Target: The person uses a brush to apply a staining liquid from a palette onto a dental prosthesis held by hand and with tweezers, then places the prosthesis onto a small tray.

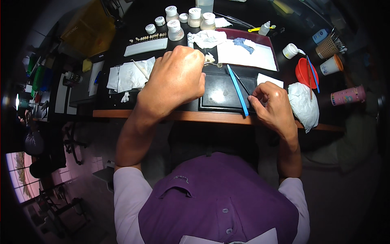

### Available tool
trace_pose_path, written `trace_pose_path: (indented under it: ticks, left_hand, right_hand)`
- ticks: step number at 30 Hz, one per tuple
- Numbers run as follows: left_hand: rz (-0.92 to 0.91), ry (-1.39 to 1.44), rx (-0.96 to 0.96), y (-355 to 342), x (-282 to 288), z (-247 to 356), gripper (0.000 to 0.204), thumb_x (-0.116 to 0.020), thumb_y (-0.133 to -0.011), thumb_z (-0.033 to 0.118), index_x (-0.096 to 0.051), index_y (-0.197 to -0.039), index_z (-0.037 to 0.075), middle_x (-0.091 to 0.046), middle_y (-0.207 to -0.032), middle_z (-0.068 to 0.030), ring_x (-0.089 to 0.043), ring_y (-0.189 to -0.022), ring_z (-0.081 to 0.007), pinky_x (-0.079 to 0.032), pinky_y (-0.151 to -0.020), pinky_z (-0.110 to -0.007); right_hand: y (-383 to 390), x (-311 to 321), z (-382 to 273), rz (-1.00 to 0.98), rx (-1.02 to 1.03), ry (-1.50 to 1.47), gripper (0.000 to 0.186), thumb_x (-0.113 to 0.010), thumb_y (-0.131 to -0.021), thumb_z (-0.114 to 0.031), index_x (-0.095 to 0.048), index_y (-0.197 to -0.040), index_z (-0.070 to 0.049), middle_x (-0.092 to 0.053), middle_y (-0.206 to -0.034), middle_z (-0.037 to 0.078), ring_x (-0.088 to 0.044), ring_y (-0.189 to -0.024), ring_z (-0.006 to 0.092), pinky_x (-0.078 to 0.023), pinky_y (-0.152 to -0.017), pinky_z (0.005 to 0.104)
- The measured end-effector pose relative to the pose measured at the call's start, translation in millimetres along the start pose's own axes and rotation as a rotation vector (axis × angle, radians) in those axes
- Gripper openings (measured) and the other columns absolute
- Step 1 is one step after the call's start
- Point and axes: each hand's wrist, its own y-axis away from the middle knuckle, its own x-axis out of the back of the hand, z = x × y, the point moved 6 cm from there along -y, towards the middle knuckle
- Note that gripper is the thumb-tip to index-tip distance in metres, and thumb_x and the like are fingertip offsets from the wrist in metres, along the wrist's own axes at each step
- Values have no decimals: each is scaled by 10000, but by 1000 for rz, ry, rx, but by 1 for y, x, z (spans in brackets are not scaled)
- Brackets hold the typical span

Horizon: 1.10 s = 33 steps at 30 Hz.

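My left hand (176, 73) is closed in a fist, back of the hand up, above the near left part of the table. Just past its knuckles a curved metal tip (218, 64) shows beside small ivory-coloured pieces (209, 57); the rest of the metal tool is hidden by the hand. My right hand (273, 106) pinches the near end of a thin dark stick (242, 84) between thumb and fingers. The stick slants over a black glossy plate (215, 92). Alongside it, a flat blue stick (237, 90) lies across the plate, its near end over the plate's front edge.
Several white-capped jars (175, 31) stand at the back, near a tooth shade guide (145, 46). White paper (248, 57) lies on a maroon tray (271, 46). Folded tissues (124, 77) are at left. A red bowl (301, 73), crumpled tissue (304, 103) and pink cylinder (348, 96) are at right.
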Motion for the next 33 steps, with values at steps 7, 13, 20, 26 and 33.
trace_pose_path:
  ticks: [7,13,20,26,33]
  left_hand:
    - [82,8,-31,6,4,9,209,-684,-872,163,-735,-897,-38,-709,-906,-229,-702,-877,-410,-567,-811,-481]
    - [75,-10,-34,8,8,11,216,-663,-879,155,-713,-839,-51,-700,-891,-247,-695,-868,-433,-569,-788,-497]
    - [55,-1,-44,4,5,10,226,-658,-875,147,-722,-850,-68,-693,-826,-262,-697,-820,-443,-568,-776,-492]
    - [-42,237,-103,2,2,4,270,-636,-902,145,-741,-966,-96,-669,-742,-300,-709,-738,-425,-568,-723,-451]
    - [-318,283,-100,-6,-6,0,343,-640,-938,209,-735,-1002,-114,-708,-822,-301,-732,-780,-367,-561,-736,-417]
  right_hand:
    - [2,-5,5,28,-79,-35,132,-731,-828,-84,-678,-809,35,-672,-767,186,-675,-678,328,-521,-642,420]
    - [3,-6,3,63,-41,2,136,-733,-828,-78,-676,-807,43,-673,-770,188,-689,-685,324,-531,-648,418]
    - [4,-8,3,79,-54,-7,130,-719,-840,-63,-653,-804,43,-656,-762,181,-682,-679,316,-531,-645,410]
    - [7,-9,5,103,-62,-35,134,-705,-863,-60,-629,-836,47,-639,-752,159,-652,-650,280,-511,-618,396]
    - [19,2,20,140,-213,-132,160,-684,-938,-92,-615,-866,32,-588,-673,80,-520,-573,106,-418,-530,298]
